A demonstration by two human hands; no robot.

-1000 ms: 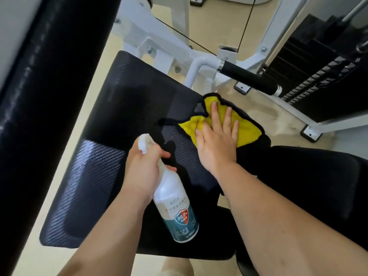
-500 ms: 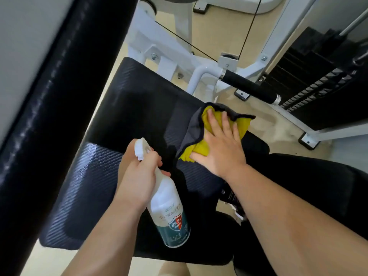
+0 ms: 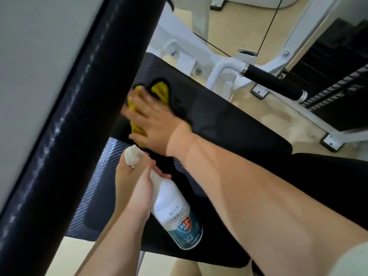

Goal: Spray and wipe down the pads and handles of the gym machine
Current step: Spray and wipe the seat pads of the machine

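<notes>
While the left hand [image 3: 133,189] grips the spray bottle [image 3: 176,213], the flat right hand [image 3: 152,124] presses the yellow cloth [image 3: 160,90] beneath it.

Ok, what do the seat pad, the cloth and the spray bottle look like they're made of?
The seat pad looks like black vinyl or faux leather: woven-pattern embossing, slight sheen. The cloth seems microfibre: fuzzy yellow pile, dark edging. The spray bottle is probably smooth white plastic with a printed label.
</notes>
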